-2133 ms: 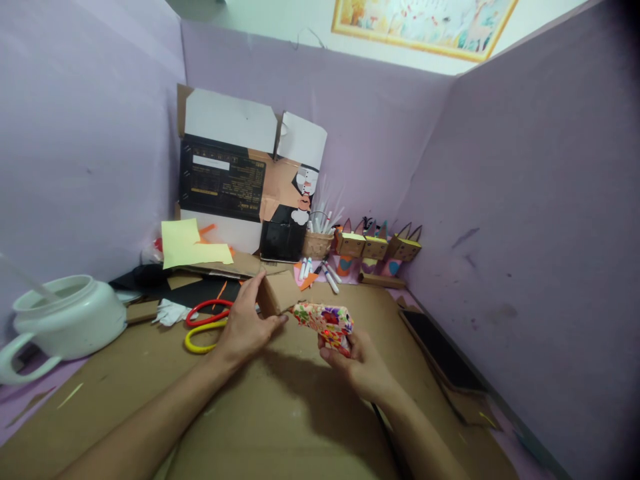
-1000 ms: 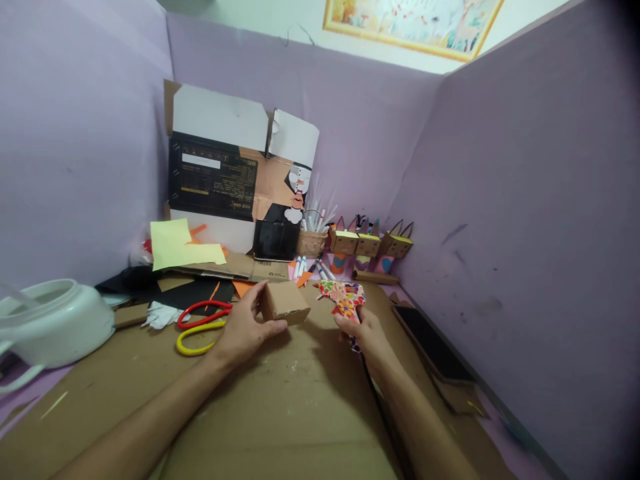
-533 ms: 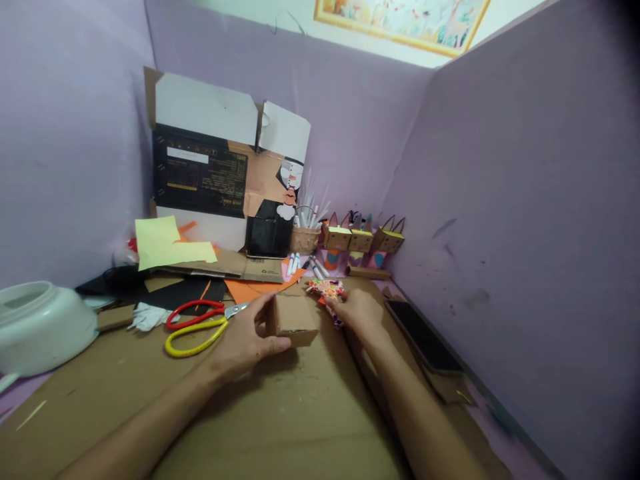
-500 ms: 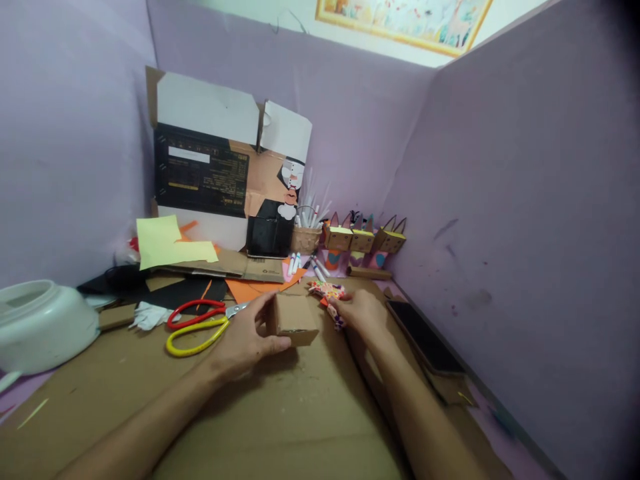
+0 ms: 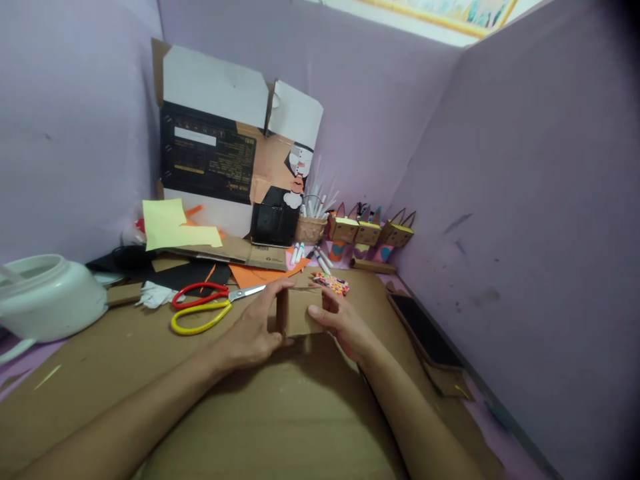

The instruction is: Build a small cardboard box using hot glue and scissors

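Observation:
A small cardboard box [image 5: 299, 319] is held between my two hands above the cardboard-covered table. My left hand [image 5: 260, 327] grips its left side, the thumb low and the fingers over the upper edge. My right hand [image 5: 345, 321] closes on the right side, thumb pressed on the near face and fingers behind, partly hidden. Just beyond the box lies a small colourful patterned piece [image 5: 333, 284]; neither hand appears to touch it. Scissors [image 5: 203, 308] with one red and one yellow handle rest left of my left hand, their blades pointing towards the box.
A white pot [image 5: 55, 300] stands at the left. Behind are a flattened printed carton [image 5: 210, 153], yellow paper [image 5: 173, 230], a basket of markers [image 5: 311, 229] and several cardboard animal figures [image 5: 367, 233]. A dark phone-like slab [image 5: 425, 330] lies along the right wall.
My right hand has let go of the patterned piece and moved left onto the box, which has been turned. My left hand still holds it. The view has tilted slightly down.

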Tool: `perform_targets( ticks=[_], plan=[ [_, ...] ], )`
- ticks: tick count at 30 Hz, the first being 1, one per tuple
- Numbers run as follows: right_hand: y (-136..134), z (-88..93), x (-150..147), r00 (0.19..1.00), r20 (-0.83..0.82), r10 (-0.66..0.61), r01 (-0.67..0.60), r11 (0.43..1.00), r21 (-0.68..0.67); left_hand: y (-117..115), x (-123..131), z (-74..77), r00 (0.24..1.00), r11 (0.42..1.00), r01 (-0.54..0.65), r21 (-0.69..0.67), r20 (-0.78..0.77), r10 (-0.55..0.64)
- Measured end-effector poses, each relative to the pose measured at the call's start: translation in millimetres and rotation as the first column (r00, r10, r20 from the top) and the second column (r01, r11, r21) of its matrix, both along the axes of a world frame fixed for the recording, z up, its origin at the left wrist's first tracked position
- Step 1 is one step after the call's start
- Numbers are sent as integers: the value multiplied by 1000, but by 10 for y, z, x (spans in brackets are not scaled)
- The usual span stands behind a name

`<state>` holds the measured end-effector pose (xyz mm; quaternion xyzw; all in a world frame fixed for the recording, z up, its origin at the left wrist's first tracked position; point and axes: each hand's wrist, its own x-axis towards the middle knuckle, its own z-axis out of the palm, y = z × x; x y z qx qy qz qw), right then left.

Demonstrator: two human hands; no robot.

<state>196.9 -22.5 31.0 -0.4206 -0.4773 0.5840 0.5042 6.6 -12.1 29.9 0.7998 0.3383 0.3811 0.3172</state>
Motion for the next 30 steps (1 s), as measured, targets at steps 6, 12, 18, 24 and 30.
perform_targets(
  ticks=[6,12,18,24,30],
  plan=[
    [42,-65,53,997,19,-80,79,993,83,101,-115,105,999,1000,-5,-3,-35,5],
    [58,-151,4,991,116,-73,56,989,137,334,-222,101,886,908,-355,-223,231,403],
    [60,-181,3,979,192,-74,47,989,142,365,-212,75,866,882,-391,-261,220,449],
    [55,-203,-22,968,238,-73,23,978,208,240,-126,60,930,924,-308,-227,135,343],
    [69,-229,-28,956,276,-96,25,968,251,191,-55,-60,984,974,-173,-146,14,177]
  ],
)
